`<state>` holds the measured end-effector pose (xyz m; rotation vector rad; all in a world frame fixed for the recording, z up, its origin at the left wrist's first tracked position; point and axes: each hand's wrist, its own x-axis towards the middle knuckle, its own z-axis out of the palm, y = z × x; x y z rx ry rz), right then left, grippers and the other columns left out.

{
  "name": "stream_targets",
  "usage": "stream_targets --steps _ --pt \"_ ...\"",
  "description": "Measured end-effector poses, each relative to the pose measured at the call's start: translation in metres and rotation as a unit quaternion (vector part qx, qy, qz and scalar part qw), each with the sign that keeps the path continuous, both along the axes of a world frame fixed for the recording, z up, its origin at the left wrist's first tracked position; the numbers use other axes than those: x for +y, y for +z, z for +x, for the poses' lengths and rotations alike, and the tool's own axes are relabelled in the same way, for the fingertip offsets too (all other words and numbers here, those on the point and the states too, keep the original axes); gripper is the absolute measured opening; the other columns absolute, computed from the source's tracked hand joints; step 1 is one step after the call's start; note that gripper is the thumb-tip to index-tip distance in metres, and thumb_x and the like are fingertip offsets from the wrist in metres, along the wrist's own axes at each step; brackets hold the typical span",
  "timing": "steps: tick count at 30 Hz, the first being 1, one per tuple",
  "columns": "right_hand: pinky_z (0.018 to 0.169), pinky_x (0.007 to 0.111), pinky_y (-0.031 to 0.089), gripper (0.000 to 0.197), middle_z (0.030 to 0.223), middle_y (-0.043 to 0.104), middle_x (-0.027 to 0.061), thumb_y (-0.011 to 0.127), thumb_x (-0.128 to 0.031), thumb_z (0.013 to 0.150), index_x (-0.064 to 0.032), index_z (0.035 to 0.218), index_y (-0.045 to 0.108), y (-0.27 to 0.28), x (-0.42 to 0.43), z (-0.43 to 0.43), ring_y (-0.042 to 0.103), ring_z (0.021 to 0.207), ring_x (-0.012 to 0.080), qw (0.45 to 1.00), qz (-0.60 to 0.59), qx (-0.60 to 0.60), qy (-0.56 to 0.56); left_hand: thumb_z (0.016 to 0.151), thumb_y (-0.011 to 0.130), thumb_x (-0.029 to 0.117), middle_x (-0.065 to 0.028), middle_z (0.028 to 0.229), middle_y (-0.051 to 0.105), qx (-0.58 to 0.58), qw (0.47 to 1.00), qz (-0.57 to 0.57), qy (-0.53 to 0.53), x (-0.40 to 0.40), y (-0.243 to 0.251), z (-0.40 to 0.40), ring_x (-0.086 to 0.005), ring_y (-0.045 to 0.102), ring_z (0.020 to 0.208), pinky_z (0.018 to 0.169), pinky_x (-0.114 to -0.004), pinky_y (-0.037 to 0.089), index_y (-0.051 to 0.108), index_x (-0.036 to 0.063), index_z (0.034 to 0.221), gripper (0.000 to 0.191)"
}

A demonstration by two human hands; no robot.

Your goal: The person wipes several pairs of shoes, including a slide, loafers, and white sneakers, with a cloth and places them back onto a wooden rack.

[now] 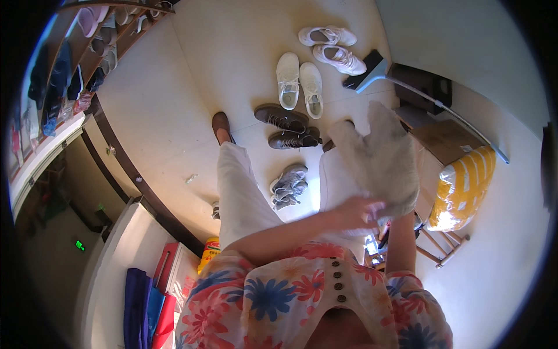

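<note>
A beige-grey fabric piece (pixel 388 170) with two lobes, like a mitt or folded cloth, covers the end of my right forearm (pixel 400 244). My right hand is hidden inside or behind it, so its grip does not show. Reaching across from the left, my left hand (pixel 364 213) is at the fabric's lower left edge. Motion blurs its fingers, and I cannot tell whether they pinch the fabric. Below on the floor lie dark brown lace-up shoes (pixel 287 126), white sneakers (pixel 300 85) and grey sneakers (pixel 288 185).
Another white pair (pixel 333 48) lies by a broom (pixel 370 72), whose handle leans to the right. Cardboard boxes (pixel 444 139) and a yellow plastic-wrapped package (pixel 464 187) stand right, above a wooden rack (pixel 449 253). A shoe rack (pixel 83 56) is at upper left, a doorway (pixel 56 209) below.
</note>
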<state>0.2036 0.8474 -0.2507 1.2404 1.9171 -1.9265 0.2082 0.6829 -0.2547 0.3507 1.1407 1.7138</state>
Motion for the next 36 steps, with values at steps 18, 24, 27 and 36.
stream_targets --steps 18,24,27,36 --pt "0.075 0.028 0.042 0.029 0.102 0.051 0.0055 0.056 -0.005 0.077 -0.0056 0.106 0.049 -0.092 0.017 0.009 0.051 0.089 0.0175 0.991 -0.068 -0.1 -0.048 0.06 0.071 0.039 -0.0184 0.097 0.059 0.035 0.703 -0.694 0.151 -0.019 -0.427 -0.064 -0.0292 0.056 0.091 0.083 -0.038 0.043 0.054 0.0022 0.108 0.063" --pt "0.077 0.028 0.041 0.031 0.104 0.05 0.0049 0.055 -0.005 0.078 -0.0051 0.108 0.047 -0.081 0.01 0.015 0.049 0.091 0.0169 0.988 -0.097 -0.112 -0.051 0.063 0.067 0.042 -0.0204 0.096 0.059 -0.022 0.821 -0.553 0.142 -0.066 -0.472 -0.075 -0.0341 0.057 0.086 0.076 -0.039 0.044 0.057 -0.0009 0.098 0.057" --pt "0.078 0.028 0.04 0.032 0.105 0.049 0.0046 0.055 -0.006 0.079 -0.0048 0.109 0.046 -0.076 0.01 0.011 0.049 0.092 0.0166 0.99 -0.086 -0.102 -0.053 0.065 0.066 0.034 -0.0171 0.087 0.062 0.0 0.815 -0.53 0.235 -0.067 -0.457 -0.082 -0.0327 0.059 0.079 0.071 -0.04 0.045 0.058 -0.0008 0.095 0.046" --pt "0.081 0.028 0.039 0.035 0.108 0.048 0.0037 0.054 -0.006 0.08 -0.0041 0.113 0.043 -0.055 -0.034 -0.047 0.047 0.094 0.0156 0.99 -0.138 0.008 -0.039 0.074 0.054 0.007 -0.0111 0.074 0.06 -0.404 0.785 -0.021 0.469 -0.166 -0.263 -0.078 -0.0204 0.06 0.065 0.059 -0.031 0.049 0.057 -0.003 0.08 0.013"
